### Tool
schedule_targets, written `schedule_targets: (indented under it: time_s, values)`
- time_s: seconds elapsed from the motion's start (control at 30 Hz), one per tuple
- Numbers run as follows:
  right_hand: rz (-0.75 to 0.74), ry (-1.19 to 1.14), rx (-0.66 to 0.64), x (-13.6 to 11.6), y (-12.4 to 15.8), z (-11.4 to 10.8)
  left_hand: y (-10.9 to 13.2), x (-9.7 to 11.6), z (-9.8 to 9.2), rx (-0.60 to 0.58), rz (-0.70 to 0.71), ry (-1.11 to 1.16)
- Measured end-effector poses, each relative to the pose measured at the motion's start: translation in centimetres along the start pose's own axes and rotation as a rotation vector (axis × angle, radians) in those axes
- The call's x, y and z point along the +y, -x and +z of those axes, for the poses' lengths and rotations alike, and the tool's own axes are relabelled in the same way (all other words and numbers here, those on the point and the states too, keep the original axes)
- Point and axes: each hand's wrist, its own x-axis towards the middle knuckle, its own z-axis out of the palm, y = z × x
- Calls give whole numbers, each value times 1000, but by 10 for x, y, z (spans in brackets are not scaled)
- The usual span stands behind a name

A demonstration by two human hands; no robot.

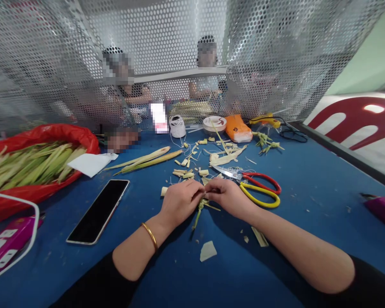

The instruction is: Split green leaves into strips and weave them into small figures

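Note:
My left hand [182, 200] and my right hand [228, 196] meet over the middle of the table, with fingertips pinched together. Between them is a small knotted corn-husk piece [200, 208], its thin green strips pointing down and to the right. My fingers cover its upper part. Scissors [259, 188] with one red and one yellow handle lie just beyond my right hand, blades partly among the scraps. Cut husk bits [188, 174] and loose white thread are scattered beyond my knuckles. A spool of white thread [177, 126] stands farther back.
At left are a red bag of husks [35, 164], a white paper [91, 164] and a phone [98, 211]. Two long husks [149, 162] lie mid-table. Behind stand a tape roll [214, 124], an orange tissue pack [238, 128], a yellow tool [266, 121] and a perforated screen with people beyond.

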Motion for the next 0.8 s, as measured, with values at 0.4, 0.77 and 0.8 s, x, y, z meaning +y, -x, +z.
schedule_targets:
  time_s: [0.4,0.77,0.8]
  values:
    - [45,-218,-58,2,-2,-1,-2,-1,1,42,-97,170]
    - [80,-97,-69,-3,-2,-7,-3,-4,3,34,-111,202]
    - [94,-102,-86,-3,-3,-9,-3,-5,3,26,-111,208]
